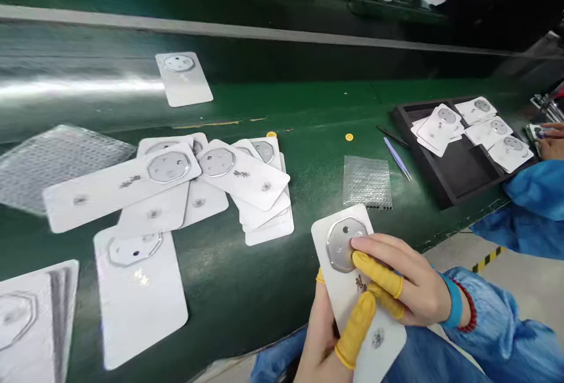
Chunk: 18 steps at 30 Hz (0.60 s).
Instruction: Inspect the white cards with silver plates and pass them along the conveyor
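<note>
A white phone back cover [328,259] with a silver octagonal camera plate is tilted over the table's front edge. My left hand [328,336] is closed on its lower left side, the yellow-cotted thumb on the front and the other fingers mostly hidden behind. My right hand [409,283] reaches across from the right, its fingers bent and together on the cover. One bare fingertip touches the camera plate; yellow finger cots cover the fingers below it. Whether something small is under those fingertips is hidden. Similar covers [247,174] lie in an overlapping pile to the left.
Bubble wrap [66,163] lies at left, near a separate cover stack [30,324]. One cover [185,80] lies further back. Beyond my hands are a small clear bag [367,180], blue tweezers [398,158] and a black tray [467,174] with covers. A co-worker's hand [551,142] is at right.
</note>
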Tool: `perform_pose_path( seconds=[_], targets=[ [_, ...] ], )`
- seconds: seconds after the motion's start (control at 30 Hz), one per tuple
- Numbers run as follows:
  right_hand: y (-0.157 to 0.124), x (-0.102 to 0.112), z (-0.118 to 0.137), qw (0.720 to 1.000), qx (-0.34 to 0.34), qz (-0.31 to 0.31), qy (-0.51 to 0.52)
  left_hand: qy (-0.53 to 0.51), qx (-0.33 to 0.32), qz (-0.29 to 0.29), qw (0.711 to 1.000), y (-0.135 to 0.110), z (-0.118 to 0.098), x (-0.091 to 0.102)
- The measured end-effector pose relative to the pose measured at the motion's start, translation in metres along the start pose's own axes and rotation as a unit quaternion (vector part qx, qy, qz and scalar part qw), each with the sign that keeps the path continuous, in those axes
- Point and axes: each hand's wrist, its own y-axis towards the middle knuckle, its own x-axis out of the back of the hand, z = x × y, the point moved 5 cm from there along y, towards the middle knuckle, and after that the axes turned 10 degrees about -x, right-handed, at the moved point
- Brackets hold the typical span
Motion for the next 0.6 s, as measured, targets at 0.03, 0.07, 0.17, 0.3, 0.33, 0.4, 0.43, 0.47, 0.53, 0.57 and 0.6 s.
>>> perform_pose_path(
  seconds=[0.03, 0.07, 0.17, 0.3, 0.33, 0.4, 0.43, 0.47, 0.53, 0.57, 0.6],
  targets=[
    [0.0, 0.0, 0.002, 1.0, 0.001, 0.004, -0.011, 0.002, -0.007, 0.003, 1.0, 0.0, -0.001, -0.002],
    [0.001, -0.001, 0.003, 1.0, 0.002, 0.008, -0.019, 0.005, -0.015, 0.005, 1.0, -0.001, -0.003, -0.004],
    [0.001, -0.002, 0.005, 1.0, 0.009, 0.013, -0.022, 0.023, -0.042, 0.004, 0.999, -0.001, -0.007, -0.005],
    [0.0, -0.006, 0.005, 1.0, 0.011, 0.005, 0.003, 0.031, -0.052, -0.002, 0.998, -0.002, -0.011, -0.006],
    [-0.001, -0.007, 0.005, 1.0, 0.008, 0.001, 0.005, 0.026, -0.052, -0.002, 0.998, -0.003, -0.012, -0.008],
    [-0.003, -0.009, 0.003, 1.0, -0.001, -0.008, 0.001, 0.015, -0.056, -0.002, 0.998, -0.006, -0.013, -0.014],
    [-0.004, -0.011, 0.002, 1.0, -0.006, -0.011, 0.0, 0.01, -0.061, -0.004, 0.998, -0.007, -0.014, -0.017],
    [-0.005, -0.011, 0.002, 1.0, -0.008, -0.016, 0.003, 0.009, -0.066, -0.009, 0.998, -0.007, -0.015, -0.019],
    [-0.006, -0.01, 0.0, 0.999, -0.001, -0.027, 0.025, 0.011, -0.064, -0.024, 0.998, -0.007, -0.016, -0.019],
    [-0.007, -0.008, 0.0, 0.999, 0.001, -0.03, 0.043, 0.017, -0.053, -0.032, 0.998, -0.006, -0.016, -0.017],
    [-0.007, -0.006, -0.001, 0.997, 0.002, -0.031, 0.065, 0.024, -0.04, -0.035, 0.998, -0.005, -0.015, -0.016]
  ],
)
